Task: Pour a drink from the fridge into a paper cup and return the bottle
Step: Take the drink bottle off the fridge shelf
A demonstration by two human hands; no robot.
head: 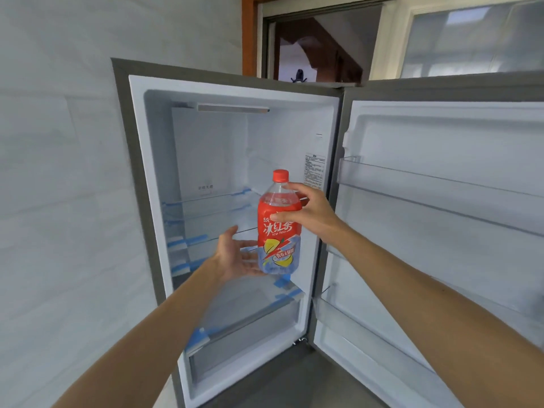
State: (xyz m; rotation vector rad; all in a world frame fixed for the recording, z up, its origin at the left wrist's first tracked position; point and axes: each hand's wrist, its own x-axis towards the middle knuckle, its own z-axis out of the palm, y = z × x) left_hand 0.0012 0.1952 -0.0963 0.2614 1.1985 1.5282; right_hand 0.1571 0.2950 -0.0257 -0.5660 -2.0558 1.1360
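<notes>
Bottle (279,251) — red cap (280,175), red label (276,228) — within curled right fingers (294,188); left fingers (251,259) flat beneath.

The fridge (138,172) stood with its door (441,231) swung wide to the right, against a pale tiled wall (59,142). In front of the open compartment a plastic bottle (278,231) with a red and pale-blue "Ice Tea" label was held upright, its red cap (280,175) screwed on. The right hand (309,213) gripped the bottle round its shoulder, thumb across the label. The left hand (238,257) lay palm up with the fingers under the bottle's base. Behind the bottle were glass shelves (206,201) with strips of blue tape (194,240) at their edges, and a drawer (250,343) sat below them.
</notes>
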